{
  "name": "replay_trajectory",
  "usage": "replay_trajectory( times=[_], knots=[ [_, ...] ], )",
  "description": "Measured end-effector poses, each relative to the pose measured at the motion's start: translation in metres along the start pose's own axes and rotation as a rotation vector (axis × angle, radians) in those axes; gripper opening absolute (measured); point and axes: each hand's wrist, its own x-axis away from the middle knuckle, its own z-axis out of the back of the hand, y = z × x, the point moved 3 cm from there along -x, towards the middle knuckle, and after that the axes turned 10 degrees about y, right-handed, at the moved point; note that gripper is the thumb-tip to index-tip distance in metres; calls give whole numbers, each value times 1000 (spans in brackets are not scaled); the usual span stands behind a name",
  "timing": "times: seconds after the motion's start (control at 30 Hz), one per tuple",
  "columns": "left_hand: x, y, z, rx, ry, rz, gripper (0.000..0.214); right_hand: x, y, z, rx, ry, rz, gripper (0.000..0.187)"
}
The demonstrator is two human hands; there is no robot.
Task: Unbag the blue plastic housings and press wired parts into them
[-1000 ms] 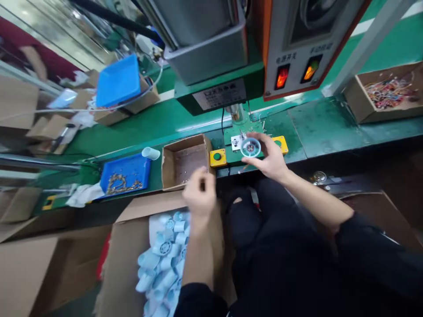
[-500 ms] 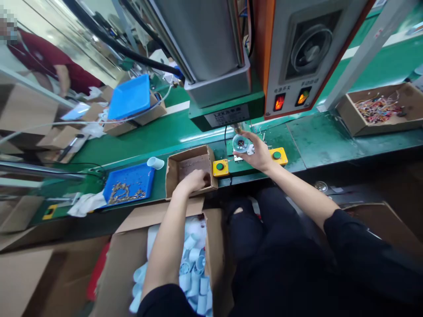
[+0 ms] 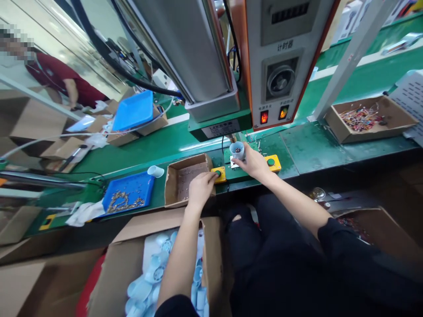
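My right hand (image 3: 256, 164) is closed around a light-blue plastic cup (image 3: 236, 152) under the press head (image 3: 220, 127). The cup's open end faces me, and small dark parts show inside it. My left hand (image 3: 201, 189) is over the right edge of a small cardboard box (image 3: 172, 187). Its fingertips are pinched together beside the green button of the left yellow button box (image 3: 220, 175). Whether they touch the button, or hold something tiny, I cannot tell. A second yellow button box (image 3: 273, 163) sits just beyond my right wrist.
A blue tray (image 3: 140, 185) of small metal parts and a loose light-blue cup (image 3: 155, 171) lie left. Below stands a carton (image 3: 211, 246) of light-blue cups. A box of wires (image 3: 373, 132) is at right. Another person (image 3: 62, 77) works at upper left.
My left hand has come out of the small cardboard box and moved right to the left button box. The cup in my right hand has tilted slightly. The camera view has shifted.
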Motion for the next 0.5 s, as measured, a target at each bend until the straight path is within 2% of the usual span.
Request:
replay_trajectory(
  times=[0.07,0.13,0.2,0.3,0.4,0.5],
  knots=[
    [7,11,-5,-105,-35,-29,29,16,14,13,-1,74,104,60],
    [11,18,-8,-176,-61,-59,33,36,35,32,20,203,159,44],
    [11,23,-10,-217,-81,-104,35,54,57,46,32,288,143,22],
    [2,26,-8,-232,-101,-109,37,69,76,49,2,324,106,14],
    [-16,27,-1,-105,-113,-3,30,70,80,43,-23,362,61,15],
    [-38,39,12,180,1,60,25,69,79,39,-8,366,80,19]
  ],
)
